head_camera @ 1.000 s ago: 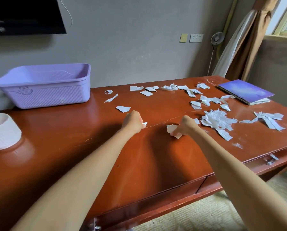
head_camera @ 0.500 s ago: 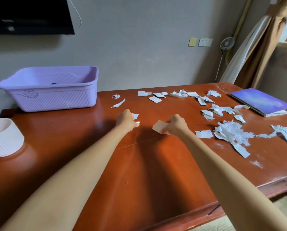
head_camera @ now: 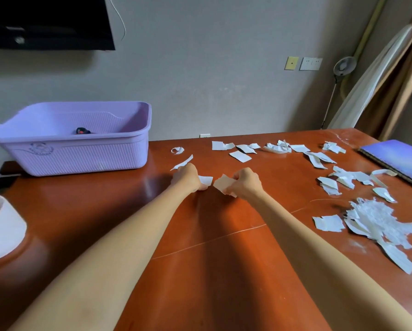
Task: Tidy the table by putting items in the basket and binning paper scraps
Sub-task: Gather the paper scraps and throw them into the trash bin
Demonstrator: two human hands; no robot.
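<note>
Just right of the basket [head_camera: 80, 156], my left hand [head_camera: 187, 176] curls round a white scrap [head_camera: 205, 180] and my right hand [head_camera: 245, 182] pinches a tan scrap [head_camera: 221, 183]. I judge such thin grips may let pieces slip, and a sweeping arm could scatter the loose scraps [head_camera: 372, 218] farther right of it.

The white bowl [head_camera: 1, 225] is cut by the left edge, the notebook [head_camera: 396, 161] by the right.

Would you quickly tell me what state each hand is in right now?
Left hand: closed, pinching a small white scrap.
Right hand: closed, holding a larger paper scrap.
</note>
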